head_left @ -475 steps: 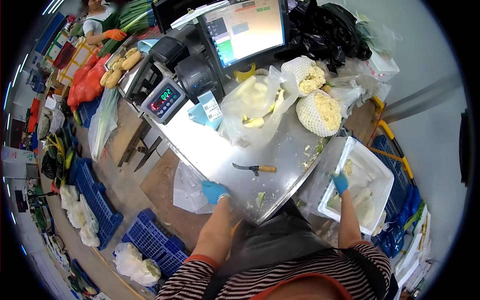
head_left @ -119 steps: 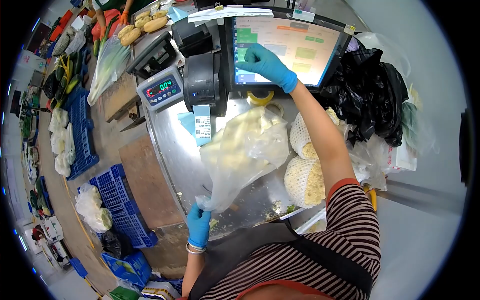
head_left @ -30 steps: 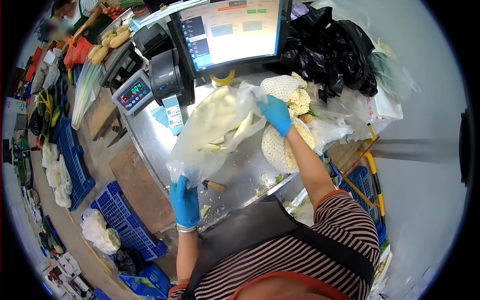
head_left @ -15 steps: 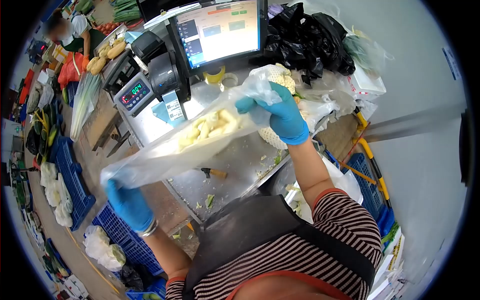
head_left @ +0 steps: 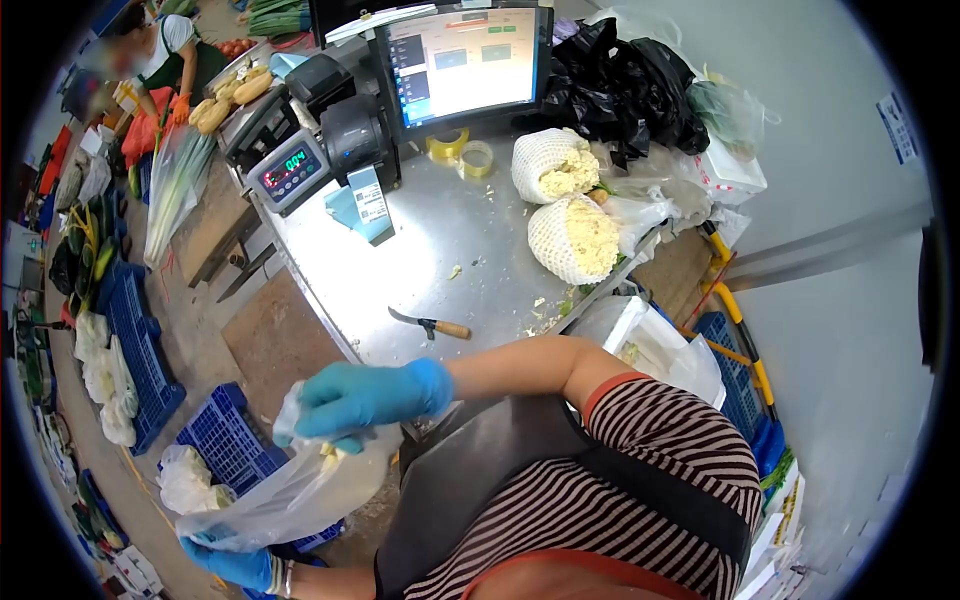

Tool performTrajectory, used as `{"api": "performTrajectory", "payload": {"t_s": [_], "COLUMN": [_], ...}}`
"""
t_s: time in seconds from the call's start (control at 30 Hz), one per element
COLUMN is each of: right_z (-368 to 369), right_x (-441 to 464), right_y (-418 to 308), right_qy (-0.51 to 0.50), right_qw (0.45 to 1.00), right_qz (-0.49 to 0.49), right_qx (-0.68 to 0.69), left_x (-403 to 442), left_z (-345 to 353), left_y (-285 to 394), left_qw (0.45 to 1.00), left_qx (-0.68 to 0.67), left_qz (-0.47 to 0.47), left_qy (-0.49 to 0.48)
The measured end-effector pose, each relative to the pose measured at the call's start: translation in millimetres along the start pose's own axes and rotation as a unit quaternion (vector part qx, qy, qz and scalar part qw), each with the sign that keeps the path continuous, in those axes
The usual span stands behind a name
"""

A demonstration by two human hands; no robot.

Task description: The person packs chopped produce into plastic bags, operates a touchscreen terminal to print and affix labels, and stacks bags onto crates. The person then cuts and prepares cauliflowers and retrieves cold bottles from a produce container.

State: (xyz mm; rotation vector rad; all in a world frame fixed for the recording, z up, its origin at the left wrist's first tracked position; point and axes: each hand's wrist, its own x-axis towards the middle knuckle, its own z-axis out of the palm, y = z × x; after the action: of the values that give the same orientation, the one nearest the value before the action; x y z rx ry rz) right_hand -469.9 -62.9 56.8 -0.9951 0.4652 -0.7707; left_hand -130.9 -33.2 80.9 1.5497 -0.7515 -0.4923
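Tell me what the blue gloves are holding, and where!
A bag: the right hand grips its upper part, the left hand its lower end.

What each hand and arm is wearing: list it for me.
The right hand and left hand wear blue gloves. A pale bangle circles the left wrist. The right sleeve is short, with dark and pale stripes and an orange-red edge.

A knife [head_left: 452, 329], two tape rolls [head_left: 438, 153] and two net-wrapped cauliflowers [head_left: 590, 237] lie on the metal table [head_left: 400, 275].
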Motion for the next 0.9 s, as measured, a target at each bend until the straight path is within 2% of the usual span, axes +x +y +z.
{"api": "performTrajectory", "payload": {"t_s": [0.07, 0.17, 0.2, 0.27, 0.33, 0.37, 0.47, 0.53, 0.57, 0.6, 0.67, 0.77, 0.87, 0.9], "right_z": [7, 10, 7, -1, -11, -17, -30, -46, -57, -71, -93, -95, -93, -89], "right_x": [31, 68, 81, 109, 130, 138, 153, 162, 164, 165, 167, 159, 148, 142], "right_y": [30, 62, 74, 105, 132, 144, 169, 195, 211, 235, 272, 257, 266, 255], "right_qy": [-0.014, 0.0, 0.014, 0.047, 0.075, 0.09, 0.13, 0.152, 0.164, 0.172, 0.186, 0.147, 0.202, 0.195], "right_qw": [0.999, 0.997, 0.997, 0.996, 0.989, 0.984, 0.977, 0.955, 0.942, 0.943, 0.944, 0.903, 0.873, 0.87], "right_qz": [-0.033, -0.057, -0.049, -0.032, -0.033, -0.035, 0.022, 0.045, 0.057, 0.085, 0.141, 0.181, 0.123, 0.15], "right_qx": [-0.027, -0.048, -0.057, -0.075, -0.124, -0.15, -0.169, -0.25, -0.289, -0.272, -0.234, -0.36, -0.427, -0.427], "left_x": [22, 50, 61, 71, 72, 73, 78, 75, 84, 83, 66, 70, 74, 74], "left_z": [-49, -94, -109, -100, -92, -88, -81, -71, -80, -79, -66, -65, -61, -60], "left_y": [-33, -82, -108, -134, -157, -173, -237, -275, -318, -341, -341, -354, -352, -346], "left_qw": [0.998, 0.981, 0.993, 0.986, 0.961, 0.96, 0.938, 0.932, 0.908, 0.891, 0.903, 0.909, 0.914, 0.916], "left_qx": [0.054, 0.19, 0.079, -0.086, -0.17, -0.174, -0.218, -0.182, -0.21, -0.218, -0.192, -0.166, -0.133, -0.099], "left_qz": [0.023, 0.039, 0.005, -0.133, -0.197, -0.176, -0.214, -0.258, -0.252, -0.288, -0.323, -0.324, -0.333, -0.345], "left_qy": [0.017, -0.024, -0.087, -0.042, -0.088, -0.133, -0.166, -0.177, -0.261, -0.276, -0.206, -0.203, -0.188, -0.178]}}
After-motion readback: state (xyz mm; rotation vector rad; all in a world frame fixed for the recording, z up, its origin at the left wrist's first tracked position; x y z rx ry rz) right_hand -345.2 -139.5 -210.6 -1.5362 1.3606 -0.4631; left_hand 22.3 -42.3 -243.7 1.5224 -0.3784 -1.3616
